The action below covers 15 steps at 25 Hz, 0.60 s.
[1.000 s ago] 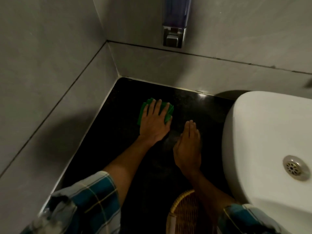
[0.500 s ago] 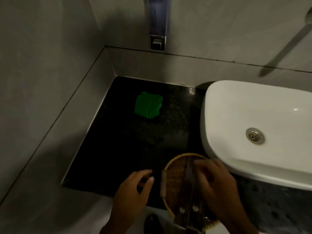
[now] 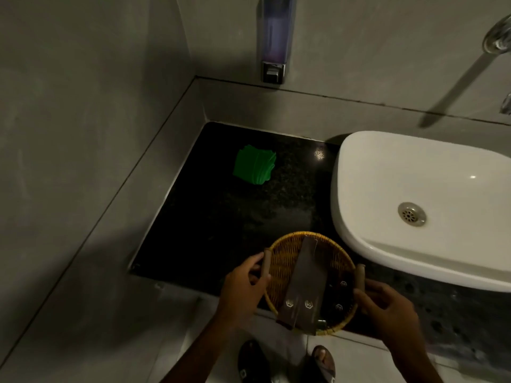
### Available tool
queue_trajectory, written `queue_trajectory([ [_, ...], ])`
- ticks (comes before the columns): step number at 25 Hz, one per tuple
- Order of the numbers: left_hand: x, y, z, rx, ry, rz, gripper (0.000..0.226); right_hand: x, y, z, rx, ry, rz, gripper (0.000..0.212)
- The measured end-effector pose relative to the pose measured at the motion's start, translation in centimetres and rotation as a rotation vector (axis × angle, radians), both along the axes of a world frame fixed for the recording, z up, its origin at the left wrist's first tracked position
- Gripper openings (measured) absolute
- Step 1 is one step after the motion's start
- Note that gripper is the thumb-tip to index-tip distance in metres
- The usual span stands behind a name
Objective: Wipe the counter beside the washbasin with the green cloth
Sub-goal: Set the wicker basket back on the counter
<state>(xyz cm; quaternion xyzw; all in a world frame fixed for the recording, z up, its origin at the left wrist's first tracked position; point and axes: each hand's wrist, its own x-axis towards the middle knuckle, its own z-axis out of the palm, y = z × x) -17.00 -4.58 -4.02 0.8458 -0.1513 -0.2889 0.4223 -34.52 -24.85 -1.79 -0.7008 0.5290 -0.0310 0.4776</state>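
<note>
Green cloth (image 3: 254,168), one only, lying crumpled and untouched on the black speckled counter (image 3: 221,230), well beyond both sets of fingers and toward the far corner where two grey walls meet. One white washbasin (image 3: 414,194) to the right of the cloth, resting on the same counter, with one round metal drain (image 3: 411,214) in its bowl. One soap dispenser (image 3: 275,40) fixed to the back wall above the corner. Part of a metal tap (image 3: 497,37) at the upper right edge.

One round woven basket (image 3: 282,261) at the near edge of the counter, just in front of the basin, between the cloth and the person. Two long flat brown packets (image 3: 301,283) lying across the basket, overhanging its near rim; smaller dark items beside them too dim to make out.

Two hands, both on the basket. Left hand (image 3: 243,288) curled narrowly around the small handle on the basket's left rim, thumb and fingers closed on it. Right hand (image 3: 387,305) curled likewise around the handle on the right rim. Neither hand near the cloth.

Two sandalled feet (image 3: 287,363) on pale floor tiles below the counter edge, nearer than the fingers.
</note>
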Motion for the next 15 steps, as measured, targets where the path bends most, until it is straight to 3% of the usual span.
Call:
queue_trajectory([
  [5, 6.4, 3.6, 1.4, -0.039, -0.105, 0.205, 0.040, 6.5, 2.4, 0.1, 0.098, -0.162, 0.126, 0.029],
  [9, 17.4, 2.7, 2.7, 0.037, -0.276, 0.191, 0.047, 18.2, 2.8, -0.3, 0.150, -0.363, 0.112, 0.024],
  [12, 20.5, 2.3, 1.9, 0.123, -0.231, 0.137, 0.039, 20.3, 2.7, -0.6, 0.156, -0.274, 0.179, 0.021],
  [15, 24.3, 1.5, 2.2, 0.337, -0.209, -0.013, 0.037, 20.1, 0.4, -0.8, -0.119, -0.141, 0.148, 0.011],
])
